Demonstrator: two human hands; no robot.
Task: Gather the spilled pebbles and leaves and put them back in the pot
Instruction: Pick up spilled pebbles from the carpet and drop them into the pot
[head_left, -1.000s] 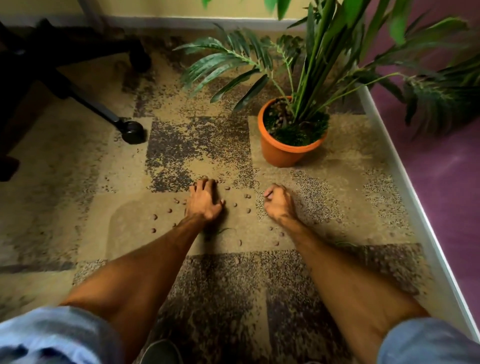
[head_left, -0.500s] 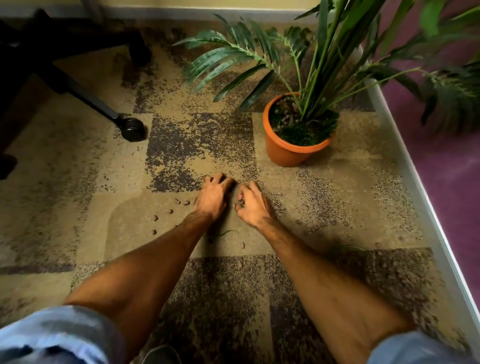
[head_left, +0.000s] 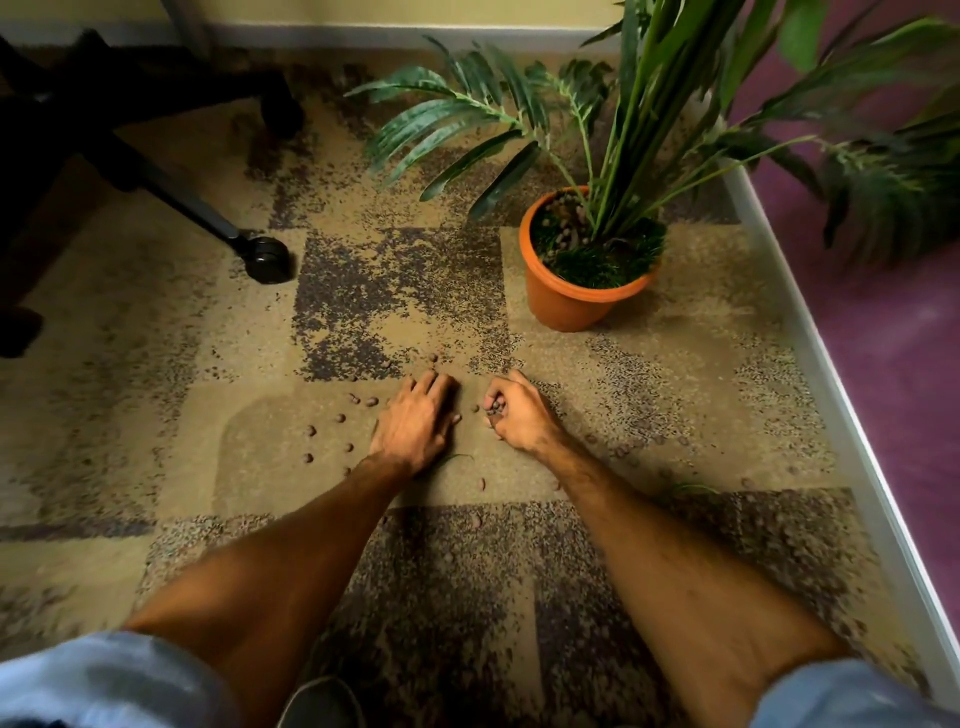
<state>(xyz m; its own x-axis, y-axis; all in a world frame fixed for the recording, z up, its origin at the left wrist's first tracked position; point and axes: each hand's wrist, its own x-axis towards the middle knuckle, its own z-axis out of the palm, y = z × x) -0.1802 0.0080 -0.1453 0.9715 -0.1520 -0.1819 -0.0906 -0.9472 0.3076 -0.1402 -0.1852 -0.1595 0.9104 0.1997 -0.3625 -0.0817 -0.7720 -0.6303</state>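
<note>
My left hand (head_left: 415, 423) lies flat on the carpet (head_left: 156, 364), fingers spread loose and holding nothing. My right hand (head_left: 514, 415) is curled shut around a clutch of pebbles (head_left: 493, 406); a few show between the fingers. More pebbles (head_left: 340, 418) lie scattered left of my left hand, and some nearer me. A thin leaf (head_left: 457, 457) pokes out by my left wrist, I think. The pot (head_left: 571, 296) stands upright beyond my right hand, fronds hanging over the way in. A chair leg and caster (head_left: 267, 258) sit off to the left, well apart. A white baseboard (head_left: 831, 405) closes the right side; bare carpet lies between hands and pot.
</note>
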